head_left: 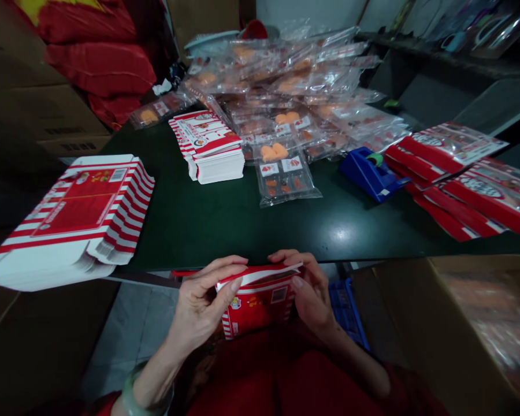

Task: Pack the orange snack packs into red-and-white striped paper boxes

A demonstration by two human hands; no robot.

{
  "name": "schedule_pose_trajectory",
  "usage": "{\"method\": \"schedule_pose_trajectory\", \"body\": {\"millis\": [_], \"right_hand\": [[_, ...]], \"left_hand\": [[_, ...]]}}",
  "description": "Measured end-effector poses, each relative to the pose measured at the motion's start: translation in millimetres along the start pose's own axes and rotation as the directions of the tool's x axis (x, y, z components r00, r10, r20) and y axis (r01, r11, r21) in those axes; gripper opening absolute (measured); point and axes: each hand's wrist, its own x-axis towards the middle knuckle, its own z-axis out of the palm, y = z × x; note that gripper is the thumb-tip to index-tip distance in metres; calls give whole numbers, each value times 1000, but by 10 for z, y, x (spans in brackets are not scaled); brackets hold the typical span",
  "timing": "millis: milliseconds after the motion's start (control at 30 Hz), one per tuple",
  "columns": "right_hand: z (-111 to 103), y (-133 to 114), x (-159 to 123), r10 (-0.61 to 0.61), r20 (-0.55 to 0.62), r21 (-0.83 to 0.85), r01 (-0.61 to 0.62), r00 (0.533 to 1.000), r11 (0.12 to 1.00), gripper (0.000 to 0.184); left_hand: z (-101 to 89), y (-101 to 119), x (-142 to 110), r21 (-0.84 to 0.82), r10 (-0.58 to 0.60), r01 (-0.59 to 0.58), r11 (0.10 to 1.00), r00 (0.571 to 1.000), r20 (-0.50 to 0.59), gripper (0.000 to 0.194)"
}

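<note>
Across the dark green tabletop (186, 231), a heap of clear plastic packets (286, 75) fills the far side; flattened striped cartons (73, 214) are stacked at left, and a blue tape dispenser (368, 173) sits at right. The red-and-white carton (255, 309) is just on the person's side of the near edge, between both hands, its top edge running left to right. The left hand's (197, 306) grip is closed on the left end, the right hand's (314, 294) on the right. The top looks slightly parted, with bare tabletop beyond.
</note>
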Motion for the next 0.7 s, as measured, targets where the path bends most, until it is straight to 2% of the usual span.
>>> {"method": "schedule_pose_trajectory", "body": {"millis": [100, 133, 167, 200, 233, 300, 333, 367, 433, 533, 700], "right_hand": [[-107, -206, 138, 80, 94, -139, -66, 992, 988, 21], [-133, -300, 219, 152, 139, -217, -120, 979, 969, 23], [-150, -397, 311, 259, 194, -305, -193, 946, 933, 25], [-156, -491, 410, 377, 269, -389, -258, 886, 884, 24], [-152, -575, 508, 490, 341, -475, -303, 802, 826, 25], [-123, -701, 678, 660, 426, -622, -329, 619, 710, 32], [-103, -739, 741, 715, 438, -679, -321, 545, 660, 35], [-84, -762, 787, 756, 435, -720, -315, 490, 618, 38], [-58, -767, 828, 804, 415, -758, -326, 427, 565, 41], [-54, -715, 795, 834, 378, -743, -405, 402, 532, 44], [-61, -630, 657, 789, 355, -662, -461, 501, 591, 38]], "left_hand": [[-5, -12, -35, 6, 32, -32, 999, 999, 25, 21], [-10, -11, -43, 0, 42, -42, 999, 998, 36, 22], [-15, -8, -47, -7, 51, -50, 999, 998, 47, 23], [-21, -3, -50, -15, 59, -58, 998, 997, 59, 24], [-26, 2, -52, -23, 65, -64, 998, 995, 73, 25], [-31, 11, -58, -35, 77, -74, 997, 992, 103, 28], [-31, 13, -63, -40, 81, -77, 996, 989, 120, 28], [-29, 14, -68, -44, 85, -80, 996, 987, 135, 29], [-23, 11, -76, -49, 89, -83, 995, 984, 153, 28], [-18, -5, -74, -43, 80, -74, 996, 984, 161, 25], [-61, -39, -66, -67, 61, -49, 997, 981, 183, 24]]}}
